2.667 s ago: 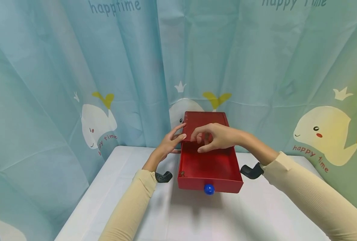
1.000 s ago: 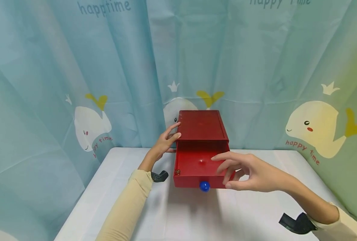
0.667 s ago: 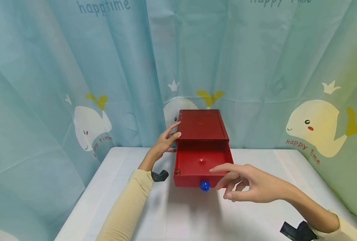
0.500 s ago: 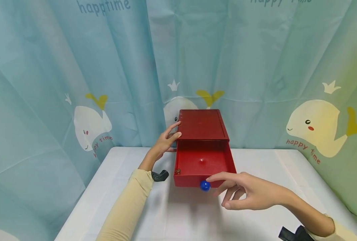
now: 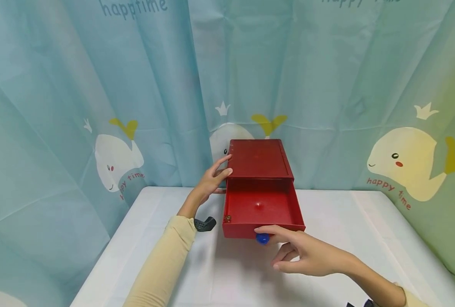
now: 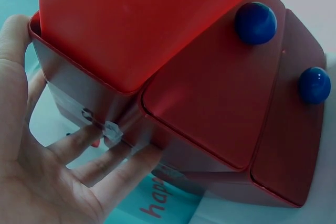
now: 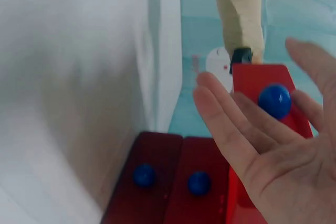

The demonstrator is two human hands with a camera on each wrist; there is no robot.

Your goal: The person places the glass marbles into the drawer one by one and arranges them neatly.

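A red drawer cabinet (image 5: 259, 157) stands on the table with its top drawer (image 5: 256, 211) pulled out. My left hand (image 5: 210, 181) rests on the cabinet's left side, its fingers spread along the wall in the left wrist view and the thumb near the top edge. My right hand (image 5: 308, 253) is at the drawer's front. Its index finger lies over the blue knob (image 5: 262, 239), while the thumb is apart from it below. A small brownish piece (image 5: 227, 219) sits in the drawer's front left corner; its kind is unclear.
Two lower drawers with blue knobs, such as the middle knob (image 6: 255, 23) and the bottom knob (image 6: 314, 85), are pushed in. The table (image 5: 166, 256) has a white cover. A whale-print curtain (image 5: 154, 106) hangs behind and along both sides.
My right hand has gone from above the cabinet, out to the right, then down and left to the drawer's knob. The left hand stays on the cabinet's side. The drawer remains pulled out.
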